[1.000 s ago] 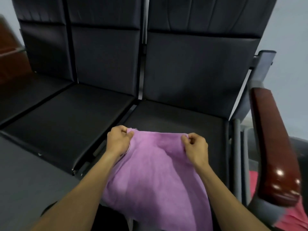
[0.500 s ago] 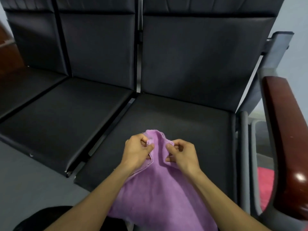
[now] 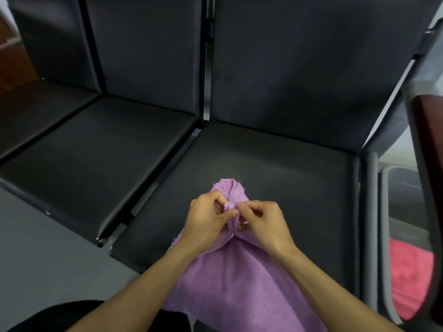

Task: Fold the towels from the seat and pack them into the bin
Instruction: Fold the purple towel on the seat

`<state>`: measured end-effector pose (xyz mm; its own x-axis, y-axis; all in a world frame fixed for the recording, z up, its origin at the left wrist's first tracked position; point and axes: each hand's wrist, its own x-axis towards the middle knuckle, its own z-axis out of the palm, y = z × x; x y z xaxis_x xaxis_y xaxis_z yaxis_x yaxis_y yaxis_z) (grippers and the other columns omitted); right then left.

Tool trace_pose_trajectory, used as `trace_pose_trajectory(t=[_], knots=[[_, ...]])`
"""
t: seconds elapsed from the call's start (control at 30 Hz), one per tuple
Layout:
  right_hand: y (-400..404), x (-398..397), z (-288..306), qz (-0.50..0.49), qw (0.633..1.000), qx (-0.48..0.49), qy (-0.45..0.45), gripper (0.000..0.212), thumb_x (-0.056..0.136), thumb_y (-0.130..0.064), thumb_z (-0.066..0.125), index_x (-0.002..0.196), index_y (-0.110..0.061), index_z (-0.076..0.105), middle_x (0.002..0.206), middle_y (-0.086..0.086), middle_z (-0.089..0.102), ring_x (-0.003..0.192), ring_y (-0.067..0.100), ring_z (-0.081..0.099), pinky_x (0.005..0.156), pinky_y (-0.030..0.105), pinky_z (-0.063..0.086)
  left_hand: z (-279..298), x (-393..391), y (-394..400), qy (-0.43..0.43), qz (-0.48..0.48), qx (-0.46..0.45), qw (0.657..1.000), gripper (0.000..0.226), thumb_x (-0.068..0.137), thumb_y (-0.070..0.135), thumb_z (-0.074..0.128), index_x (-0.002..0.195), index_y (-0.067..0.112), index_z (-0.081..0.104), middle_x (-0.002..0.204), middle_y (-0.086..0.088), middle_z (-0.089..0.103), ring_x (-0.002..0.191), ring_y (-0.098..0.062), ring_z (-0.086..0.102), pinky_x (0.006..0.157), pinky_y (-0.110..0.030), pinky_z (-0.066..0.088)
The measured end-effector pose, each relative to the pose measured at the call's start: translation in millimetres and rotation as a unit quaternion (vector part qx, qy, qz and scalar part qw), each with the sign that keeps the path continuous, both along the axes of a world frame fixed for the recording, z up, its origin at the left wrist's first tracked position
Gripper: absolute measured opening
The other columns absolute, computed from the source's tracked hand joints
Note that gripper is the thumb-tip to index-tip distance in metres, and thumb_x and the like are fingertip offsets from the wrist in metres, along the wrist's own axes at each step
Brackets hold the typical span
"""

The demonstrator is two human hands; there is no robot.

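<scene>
Between both pinching hands (image 3: 236, 219), towel (image 3: 239, 279)

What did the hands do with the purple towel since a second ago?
The left hand and right hand were apart, stretching the top edge of the purple towel wide. They moved toward each other and now meet in the middle, so the two corners come together and the cloth bunches between them. Both hands kept pinching the towel, which still hangs over the black seat. The red cloth stayed put.
</scene>
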<state>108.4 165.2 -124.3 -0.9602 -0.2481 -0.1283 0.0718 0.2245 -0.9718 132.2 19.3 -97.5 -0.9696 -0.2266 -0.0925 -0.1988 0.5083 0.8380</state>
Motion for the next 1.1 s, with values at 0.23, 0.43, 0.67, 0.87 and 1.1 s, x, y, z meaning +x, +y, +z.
trace_pose_trajectory(t=[0.23, 0.43, 0.67, 0.87, 1.1], knots=[[-1, 1, 2, 0.034, 0.989, -0.074, -0.127, 0.034, 0.097, -0.009, 0.046, 0.082, 0.008, 0.072, 0.087, 0.026, 0.073, 0.085, 0.036, 0.073, 0.091, 0.057, 0.055, 4, 8, 1, 0.003, -0.006, 0.011, 1.000, 0.042, 0.066, 0.020, 0.092, 0.069, 0.004, 0.054, 0.050, 0.011, 0.047, 0.045, -0.003, 0.038, 0.046, -0.014, 0.032], [6, -3, 7, 0.038, 0.990, 0.083, 0.111, 0.038, 0.091, 0.000, 0.053, 0.116, -0.027, 0.063, 0.115, -0.015, 0.065, 0.086, 0.007, 0.062, 0.080, 0.022, 0.052, -5, 12, -1, 0.054, -0.010, -0.058, 0.997, 0.040, 0.071, 0.001, 0.077, 0.062, 0.018, 0.043, 0.055, 0.010, 0.049, 0.051, -0.004, 0.044, 0.051, -0.014, 0.033], [7, -1, 15, 0.099, 0.977, 0.088, 0.165, 0.045, 0.086, 0.008, 0.056, 0.114, -0.027, 0.056, 0.111, -0.019, 0.063, 0.089, -0.002, 0.058, 0.076, 0.009, 0.042, -8, 15, 1, 0.068, -0.026, -0.052, 0.996, 0.029, 0.074, 0.007, 0.081, 0.067, 0.010, 0.053, 0.059, 0.007, 0.056, 0.054, -0.005, 0.048, 0.052, -0.013, 0.036], [7, -3, 15, 0.098, 0.978, 0.087, 0.162, 0.044, 0.081, 0.009, 0.059, 0.104, -0.027, 0.056, 0.101, -0.016, 0.066, 0.086, 0.002, 0.060, 0.073, 0.009, 0.042, -10, 14, 1, 0.072, -0.035, -0.049, 0.996, 0.029, 0.074, 0.006, 0.082, 0.067, 0.011, 0.054, 0.060, 0.006, 0.058, 0.055, -0.007, 0.051, 0.051, -0.018, 0.040], [8, -7, 10, 0.121, 0.972, 0.116, 0.168, 0.037, 0.081, 0.004, 0.067, 0.095, -0.028, 0.054, 0.091, -0.016, 0.062, 0.076, 0.008, 0.055, 0.065, 0.015, 0.042, -7, 16, 2, 0.072, -0.044, -0.040, 0.996, 0.033, 0.077, 0.009, 0.081, 0.065, 0.018, 0.052, 0.060, 0.008, 0.057, 0.056, -0.008, 0.051, 0.050, -0.019, 0.040]])
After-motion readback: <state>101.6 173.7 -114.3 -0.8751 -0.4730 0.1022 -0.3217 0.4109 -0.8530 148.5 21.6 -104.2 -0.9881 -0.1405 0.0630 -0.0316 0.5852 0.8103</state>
